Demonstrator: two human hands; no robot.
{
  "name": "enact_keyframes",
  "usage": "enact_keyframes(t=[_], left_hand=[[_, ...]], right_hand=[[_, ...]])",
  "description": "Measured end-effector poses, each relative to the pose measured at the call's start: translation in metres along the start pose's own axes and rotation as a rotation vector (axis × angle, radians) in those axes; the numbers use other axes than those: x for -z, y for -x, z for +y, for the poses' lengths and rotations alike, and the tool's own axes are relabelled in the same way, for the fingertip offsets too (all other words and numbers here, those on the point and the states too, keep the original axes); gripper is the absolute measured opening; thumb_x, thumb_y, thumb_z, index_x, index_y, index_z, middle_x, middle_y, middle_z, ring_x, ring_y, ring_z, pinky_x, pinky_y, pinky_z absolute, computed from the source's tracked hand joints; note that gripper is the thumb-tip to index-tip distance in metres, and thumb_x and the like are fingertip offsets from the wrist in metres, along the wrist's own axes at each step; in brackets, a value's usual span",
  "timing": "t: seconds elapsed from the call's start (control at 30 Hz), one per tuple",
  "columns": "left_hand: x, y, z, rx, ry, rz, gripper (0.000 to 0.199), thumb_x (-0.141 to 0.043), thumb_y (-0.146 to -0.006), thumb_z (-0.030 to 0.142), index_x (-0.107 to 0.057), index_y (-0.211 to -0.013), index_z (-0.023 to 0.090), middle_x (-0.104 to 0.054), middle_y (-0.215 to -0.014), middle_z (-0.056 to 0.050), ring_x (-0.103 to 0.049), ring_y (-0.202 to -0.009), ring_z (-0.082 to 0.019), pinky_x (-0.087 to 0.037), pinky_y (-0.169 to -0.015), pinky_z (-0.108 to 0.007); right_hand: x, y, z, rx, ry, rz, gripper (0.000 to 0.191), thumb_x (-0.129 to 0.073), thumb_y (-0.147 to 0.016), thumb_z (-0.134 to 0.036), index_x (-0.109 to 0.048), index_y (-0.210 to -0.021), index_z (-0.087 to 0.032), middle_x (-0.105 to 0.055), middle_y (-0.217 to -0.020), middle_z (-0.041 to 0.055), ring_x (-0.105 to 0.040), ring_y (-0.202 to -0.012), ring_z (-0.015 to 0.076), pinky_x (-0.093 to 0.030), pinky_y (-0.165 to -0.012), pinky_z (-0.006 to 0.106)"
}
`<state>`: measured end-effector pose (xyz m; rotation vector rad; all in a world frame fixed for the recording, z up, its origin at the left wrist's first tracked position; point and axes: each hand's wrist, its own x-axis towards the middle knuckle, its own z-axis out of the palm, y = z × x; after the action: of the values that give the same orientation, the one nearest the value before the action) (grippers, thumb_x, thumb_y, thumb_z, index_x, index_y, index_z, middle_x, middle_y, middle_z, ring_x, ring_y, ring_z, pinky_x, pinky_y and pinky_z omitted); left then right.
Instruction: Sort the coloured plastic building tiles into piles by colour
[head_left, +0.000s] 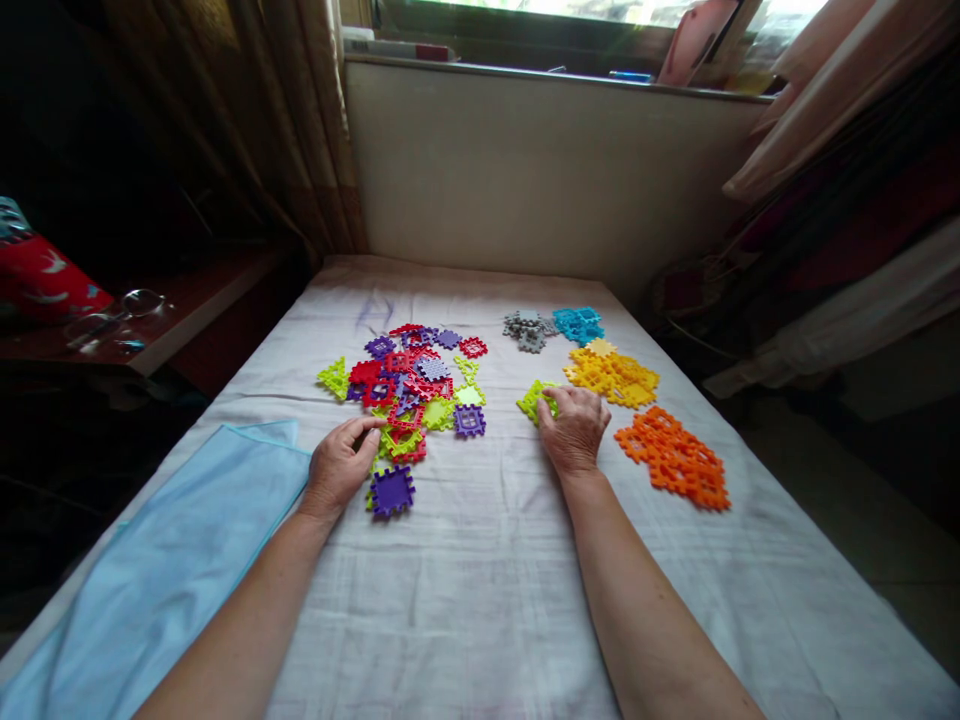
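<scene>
My left hand [341, 462] is at the near left edge of a mixed pile, its thumb and fingers closed on the rim of a lime green interlocking plastic tile [401, 442]. Red tiles [365, 374] and purple tiles [379, 347] overlap in that pile. Just in front of it lies a solid purple square tile [393, 492]. To the right, my right hand [577, 425] pinches a lime green tile [532, 399] low over the cloth. Its palm hides part of what is there. A purple window-shaped tile [470, 420] rests between the hands.
Sorted heaps lie on the right: grey tiles [530, 330], blue tiles [578, 324], yellow tiles [613, 377] and orange tiles [673, 460]. A light blue cloth [187, 545] covers the left side of the table [465, 620]. Eyeglasses [112, 318] sit on a dark side table [195, 300].
</scene>
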<state>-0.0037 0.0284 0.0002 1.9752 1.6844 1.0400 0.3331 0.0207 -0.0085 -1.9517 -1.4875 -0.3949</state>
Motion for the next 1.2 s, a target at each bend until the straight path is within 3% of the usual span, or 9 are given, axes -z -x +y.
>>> enact_keyframes(t=[0.17,0.3,0.5,0.67,0.83,0.93,1.07,1.2], left_hand=[[0.0,0.0,0.0,0.004,-0.002,-0.001,0.03,-0.05,-0.082,0.039,-0.074,-0.095,0.025,-0.077,-0.1,-0.002,-0.07,-0.095,-0.021,-0.054,-0.089,-0.031],[0.0,0.0,0.0,-0.008,0.001,0.001,0.03,-0.051,-0.082,0.039,-0.074,-0.094,0.025,-0.077,-0.1,-0.002,-0.07,-0.095,-0.02,-0.054,-0.088,-0.03],[-0.001,0.0,0.001,-0.031,-0.003,0.01,0.03,-0.049,-0.083,0.037,-0.073,-0.094,0.025,-0.077,-0.096,-0.001,-0.07,-0.092,-0.02,-0.055,-0.085,-0.029],[0.0,0.0,0.0,-0.051,0.007,0.014,0.029,-0.049,-0.083,0.037,-0.073,-0.093,0.025,-0.076,-0.095,-0.001,-0.07,-0.091,-0.02,-0.055,-0.085,-0.029],[-0.001,-0.001,-0.001,-0.057,0.009,0.018,0.029,-0.05,-0.083,0.037,-0.074,-0.093,0.025,-0.077,-0.095,-0.001,-0.07,-0.091,-0.02,-0.055,-0.085,-0.03],[-0.001,-0.001,-0.001,-0.054,0.009,0.017,0.029,-0.049,-0.083,0.037,-0.074,-0.093,0.025,-0.077,-0.095,-0.001,-0.071,-0.091,-0.02,-0.055,-0.085,-0.03],[-0.001,-0.001,-0.002,-0.042,0.007,0.011,0.03,-0.049,-0.083,0.038,-0.074,-0.094,0.025,-0.077,-0.097,-0.001,-0.07,-0.092,-0.02,-0.055,-0.086,-0.03],[-0.001,0.0,-0.003,-0.008,0.007,0.007,0.031,-0.051,-0.082,0.04,-0.074,-0.095,0.024,-0.077,-0.099,-0.002,-0.07,-0.093,-0.02,-0.055,-0.086,-0.031]], right_hand=[[0.005,0.004,-0.023,0.112,-0.085,-0.007,0.02,-0.053,-0.091,-0.028,-0.073,-0.095,-0.023,-0.069,-0.108,0.0081,-0.052,-0.11,0.0268,-0.033,-0.096,0.041],[0.005,0.004,-0.051,0.226,-0.136,-0.217,0.023,-0.051,-0.093,-0.023,-0.073,-0.099,-0.024,-0.071,-0.107,0.0071,-0.057,-0.105,0.0232,-0.039,-0.094,0.036],[0.003,-0.016,-0.082,0.016,0.05,-0.565,0.032,-0.045,-0.097,-0.035,-0.072,-0.11,-0.024,-0.07,-0.112,0.0078,-0.065,-0.096,0.0213,-0.045,-0.077,0.03],[-0.003,-0.03,-0.093,-0.088,0.093,-0.689,0.027,-0.05,-0.093,-0.036,-0.073,-0.103,-0.027,-0.07,-0.114,0.0068,-0.066,-0.096,0.0218,-0.044,-0.072,0.029],[-0.002,-0.027,-0.095,-0.123,0.046,-0.624,0.025,-0.048,-0.093,-0.03,-0.071,-0.101,-0.024,-0.073,-0.103,0.0074,-0.067,-0.089,0.0205,-0.042,-0.07,0.028],[0.006,-0.026,-0.081,-0.153,-0.047,-0.493,0.024,-0.048,-0.093,-0.031,-0.07,-0.099,-0.022,-0.075,-0.092,0.0068,-0.067,-0.082,0.0201,-0.042,-0.071,0.028],[0.02,-0.032,-0.037,-0.241,-0.176,-0.255,0.025,-0.051,-0.088,-0.036,-0.07,-0.093,-0.02,-0.075,-0.087,0.0065,-0.067,-0.079,0.0205,-0.044,-0.071,0.029],[0.022,-0.038,0.013,-0.415,-0.202,-0.116,0.029,-0.052,-0.082,-0.042,-0.071,-0.086,-0.02,-0.074,-0.08,0.0069,-0.066,-0.076,0.0221,-0.046,-0.069,0.03]])
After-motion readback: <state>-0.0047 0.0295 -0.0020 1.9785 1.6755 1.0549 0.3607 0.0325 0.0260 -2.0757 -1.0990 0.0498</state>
